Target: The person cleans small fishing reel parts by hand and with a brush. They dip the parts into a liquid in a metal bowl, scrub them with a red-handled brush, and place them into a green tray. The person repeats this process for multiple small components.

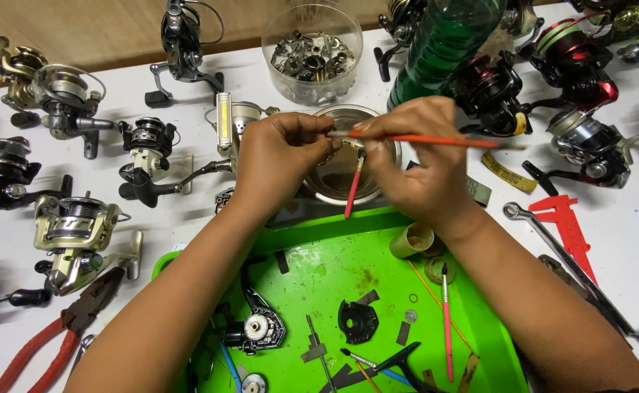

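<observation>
My left hand (279,156) pinches a small metal part over a round metal bowl (383,178); the part is mostly hidden by my fingers. My right hand (415,164) grips an orange-handled brush (436,140) lying level, its tip at the small part. A second red-handled brush (353,185) leans out of the bowl toward the green tray (319,236). On the tray lie a black reel body (255,327), a black round cover (357,320), a pink brush (447,331) and small loose parts.
Several fishing reels (79,229) stand on the white table at left and at back right. A clear tub of metal parts (312,54), a green bottle (443,44), red pliers (57,338), a red caliper (568,229) and a wrench (581,273) surround the tray.
</observation>
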